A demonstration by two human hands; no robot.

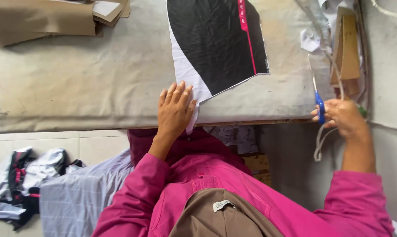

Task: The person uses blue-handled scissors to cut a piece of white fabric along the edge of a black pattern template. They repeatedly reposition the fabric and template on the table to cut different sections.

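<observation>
Grey cloth covers the table [97, 79], giving a flat bed for the black-and-white panel [216, 44], which lies near its front edge. Left hand [174, 112] presses its white corner flat, fingers spread. Right hand [345, 116], off to the side, grips blue scissors [319, 103], blades pointing away.

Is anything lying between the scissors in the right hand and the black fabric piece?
Nothing visible does. Only bare grey table cover separates the scissors in the right hand from the black fabric piece, which the left hand presses flat.

blue scissors [320, 106] (black-white cloth [216, 44])
</observation>
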